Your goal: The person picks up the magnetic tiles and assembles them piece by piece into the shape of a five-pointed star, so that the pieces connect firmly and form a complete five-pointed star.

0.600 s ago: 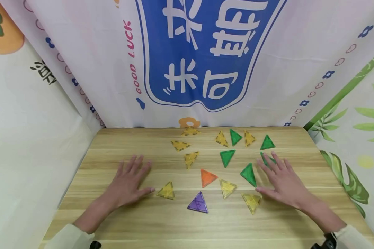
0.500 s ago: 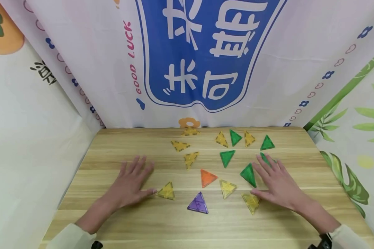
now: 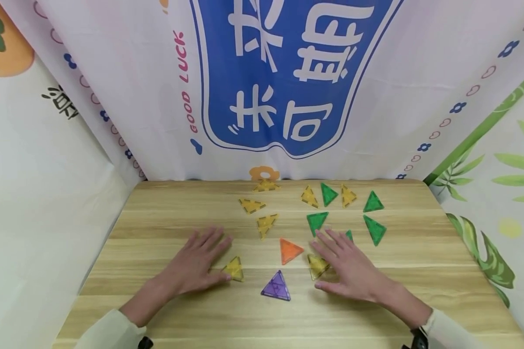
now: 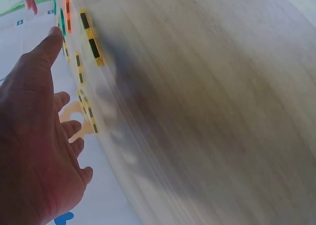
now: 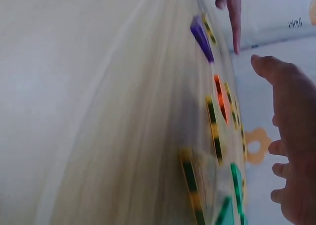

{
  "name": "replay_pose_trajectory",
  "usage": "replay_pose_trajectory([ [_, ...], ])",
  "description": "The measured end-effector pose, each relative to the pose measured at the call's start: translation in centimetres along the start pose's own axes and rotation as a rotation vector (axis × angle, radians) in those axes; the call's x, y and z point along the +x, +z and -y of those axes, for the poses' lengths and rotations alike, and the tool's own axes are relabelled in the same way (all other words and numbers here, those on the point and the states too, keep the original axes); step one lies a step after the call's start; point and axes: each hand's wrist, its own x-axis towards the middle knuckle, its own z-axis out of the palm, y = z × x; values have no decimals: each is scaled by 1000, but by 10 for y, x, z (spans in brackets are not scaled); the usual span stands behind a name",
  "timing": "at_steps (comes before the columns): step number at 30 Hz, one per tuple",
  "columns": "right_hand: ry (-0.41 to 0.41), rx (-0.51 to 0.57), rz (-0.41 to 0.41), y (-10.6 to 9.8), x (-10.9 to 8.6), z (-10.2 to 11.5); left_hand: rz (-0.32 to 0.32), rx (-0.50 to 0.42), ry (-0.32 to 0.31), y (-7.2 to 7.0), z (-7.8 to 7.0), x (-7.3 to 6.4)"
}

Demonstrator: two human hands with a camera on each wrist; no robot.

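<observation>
Head: I see left grip (image 3: 196,265) and right grip (image 3: 353,270) fingers apart, holding nothing; purple tile (image 3: 276,287) and orange tile (image 3: 290,251) on the desk (image 3: 253,327) between, likely spaced to keep each distinct.
Left wrist: yellow tile (image 4: 92,37) flat nearby.
Right wrist: green tile (image 5: 236,185) near.

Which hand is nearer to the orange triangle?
The right hand: its fingertips are just to the right of the orange triangle. The left hand is farther off, to its left, near a yellow triangle.
</observation>
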Motion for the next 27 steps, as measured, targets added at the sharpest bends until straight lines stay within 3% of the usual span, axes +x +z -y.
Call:
replay_pose_trajectory([
  [7, -99, 78, 11, 16, 15, 25, 8, -72, 82, 4, -3, 6],
  [15, -173, 215, 46, 32, 26, 50, 40, -177, 115, 6, -4, 14],
  [22, -141, 278, 89, 40, 35, 66, 16, -181, 167, 8, -2, 21],
  [27, -120, 288, 65, 43, 40, 71, -3, -183, 192, 8, 0, 24],
])
